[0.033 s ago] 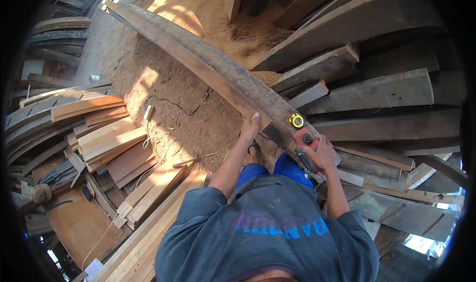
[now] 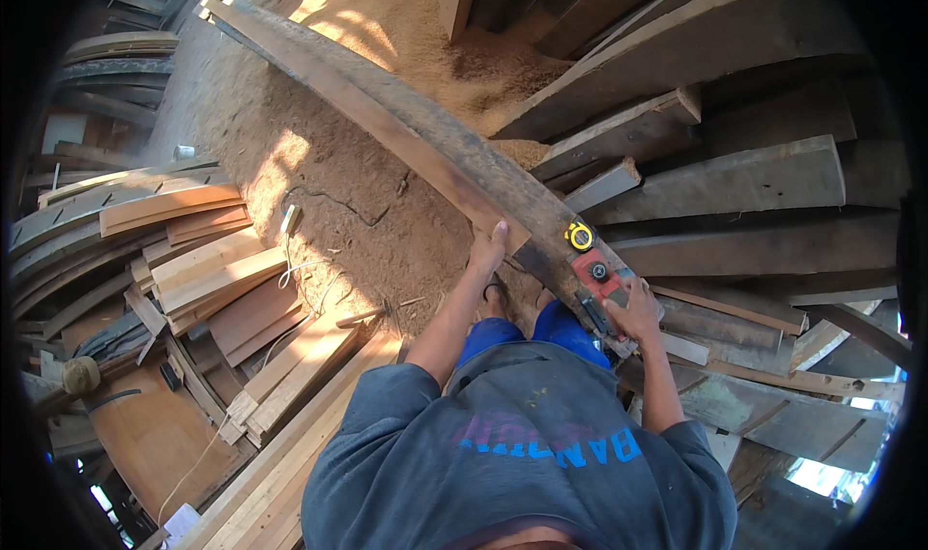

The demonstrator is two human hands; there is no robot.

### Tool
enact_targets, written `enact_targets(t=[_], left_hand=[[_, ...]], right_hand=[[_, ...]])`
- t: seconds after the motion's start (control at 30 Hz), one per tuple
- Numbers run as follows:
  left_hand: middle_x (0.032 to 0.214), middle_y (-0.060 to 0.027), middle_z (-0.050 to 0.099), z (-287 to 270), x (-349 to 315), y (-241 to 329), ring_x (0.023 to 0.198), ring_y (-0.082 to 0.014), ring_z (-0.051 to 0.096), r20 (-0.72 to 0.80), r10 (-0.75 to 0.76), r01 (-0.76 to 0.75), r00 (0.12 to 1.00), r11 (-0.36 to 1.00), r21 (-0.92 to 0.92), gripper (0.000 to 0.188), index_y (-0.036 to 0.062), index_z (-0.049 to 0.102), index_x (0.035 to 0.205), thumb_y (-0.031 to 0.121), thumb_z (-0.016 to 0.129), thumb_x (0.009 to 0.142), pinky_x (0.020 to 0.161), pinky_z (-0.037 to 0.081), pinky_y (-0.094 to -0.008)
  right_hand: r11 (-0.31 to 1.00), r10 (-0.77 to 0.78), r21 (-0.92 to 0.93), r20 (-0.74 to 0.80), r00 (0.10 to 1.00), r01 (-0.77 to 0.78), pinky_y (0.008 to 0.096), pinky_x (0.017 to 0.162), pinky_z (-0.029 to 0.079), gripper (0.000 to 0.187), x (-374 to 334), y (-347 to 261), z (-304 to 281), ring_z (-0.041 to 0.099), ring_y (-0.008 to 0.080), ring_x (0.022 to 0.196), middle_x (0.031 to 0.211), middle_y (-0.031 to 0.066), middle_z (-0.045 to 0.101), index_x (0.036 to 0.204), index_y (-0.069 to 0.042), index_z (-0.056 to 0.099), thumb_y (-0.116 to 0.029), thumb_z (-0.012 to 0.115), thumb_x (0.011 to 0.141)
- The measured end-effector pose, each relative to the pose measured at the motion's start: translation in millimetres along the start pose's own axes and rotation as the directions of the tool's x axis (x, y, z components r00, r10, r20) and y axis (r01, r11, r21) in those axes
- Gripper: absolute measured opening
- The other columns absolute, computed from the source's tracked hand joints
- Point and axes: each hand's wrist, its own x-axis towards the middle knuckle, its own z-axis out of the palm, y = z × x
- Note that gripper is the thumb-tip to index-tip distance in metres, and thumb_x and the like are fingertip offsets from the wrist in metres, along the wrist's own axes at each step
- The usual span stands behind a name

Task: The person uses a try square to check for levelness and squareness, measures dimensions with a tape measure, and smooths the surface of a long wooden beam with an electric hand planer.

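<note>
Right hand: apart from the left, ours is wrapped over the near end of the planer (image 2: 597,268). The hand is at (image 2: 634,308).
Planer: on the near end of the beam (image 2: 483,168); likely stiff and fairly heavy, so we'd hold the body high, fingers clear of its underside.
Left hand: ours (image 2: 490,246) grips the board's near end, thumb on top; we can't tell how far the fingers reach under.
Tape: yellow, just beyond the planer (image 2: 579,236).
Board: along the beam's left edge (image 2: 416,166); probably stiff, awkwardly long, best lifted nearer its middle.
Sawdust: beyond the beam (image 2: 416,18).
</note>
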Motion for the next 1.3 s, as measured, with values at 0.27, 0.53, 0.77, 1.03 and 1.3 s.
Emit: enact_targets(t=[0.27,0.53,0.77,1.03,1.3], left_hand=[[0.135,-0.0262,0.060,-16.9,-9.5,7.9,0.132,-0.0348,0.055,0.116,0.026,-0.048,0.993,0.980,0.192,0.073,-0.0021,0.033,0.150,0.040,0.063,0.098,0.109,0.042,-0.0400],[0.129,-0.0273,0.061,0.2,-101.4,-7.3,0.123,-0.0428,0.058,0.700,-0.123,-0.397,0.703,0.749,0.531,0.064,0.0014,0.052,0.137,0.041,0.068,0.089,0.104,0.047,-0.0487],[0.143,-0.0204,0.052,79.1,-149.2,-26.2,0.138,-0.0381,0.045,0.974,-0.199,-0.846,0.106,0.497,0.193,0.066,0.0145,0.048,0.146,0.037,0.064,0.086,0.111,0.036,-0.0566],[0.142,-0.0220,0.050,52.6,-134.0,-53.9,0.130,-0.0421,0.045,0.843,-0.044,-0.535,0.536,0.754,0.380,0.067,0.0150,0.051,0.139,0.040,0.073,0.081,0.106,0.038,-0.0566],[0.140,-0.0243,0.054,109.0,-145.7,-33.6,0.129,-0.0416,0.052,0.874,0.080,-0.554,0.479,0.800,0.231,0.078,0.0002,0.049,0.141,0.042,0.074,0.080,0.109,0.041,-0.0472]], right_hand=[[0.835,0.303,0.388,0.269,0.914,-0.391,0.0445,0.095,0.050,0.046,-4.9,48.4,32.3,0.068,0.0342,0.104,0.107,0.0185,0.071,0.117,0.001,0.066,-0.018,0.078,0.078],[0.750,0.112,0.656,0.002,0.994,-0.086,0.0301,0.058,0.050,0.036,-72.8,-60.5,-28.1,0.059,0.0110,0.061,0.080,0.0033,0.064,0.114,-0.001,0.065,-0.007,0.072,0.079],[0.566,-0.170,0.821,0.029,0.985,0.074,0.0247,0.055,0.046,0.031,-31.0,-132.5,-32.3,0.053,0.0082,0.058,0.080,0.0017,0.059,0.116,-0.003,0.056,-0.023,0.066,0.094],[0.689,-0.422,0.705,0.201,0.884,0.168,0.0254,0.054,0.045,0.035,48.1,-207.3,-30.9,0.054,0.0069,0.061,0.074,-0.0009,0.056,0.113,-0.002,0.060,-0.034,0.052,0.103],[0.703,-0.522,0.631,0.145,0.840,0.328,0.0315,0.056,0.048,0.046,80.4,-204.2,17.2,0.059,0.0126,0.063,0.071,0.0026,0.060,0.110,0.001,0.061,-0.043,0.061,0.097]])
